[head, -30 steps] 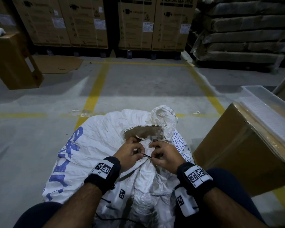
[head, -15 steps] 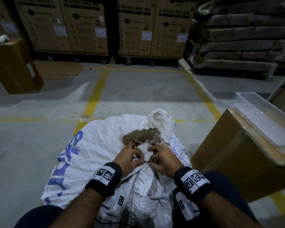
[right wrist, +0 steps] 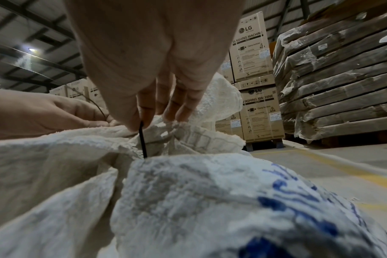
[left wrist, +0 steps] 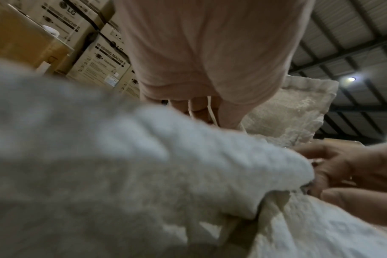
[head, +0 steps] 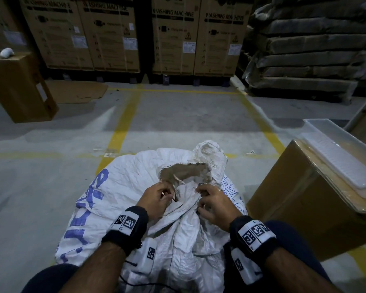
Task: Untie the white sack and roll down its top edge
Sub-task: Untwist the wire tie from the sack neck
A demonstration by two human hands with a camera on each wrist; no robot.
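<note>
Sack [head: 135, 187] on floor [head: 30, 197]; box [head: 304, 208] right; cartons [head: 173, 39] behind

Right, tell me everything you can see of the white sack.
The white sack looks like crinkled woven plastic with blue printing on its side and handwritten marks near the right hand. It lies slumped on the concrete floor between the person's knees. Its neck is bunched, with a ragged opening showing brown inside. The left hand grips the gathered fabric; the right hand pinches a thin black tie running down into the folds.
</note>
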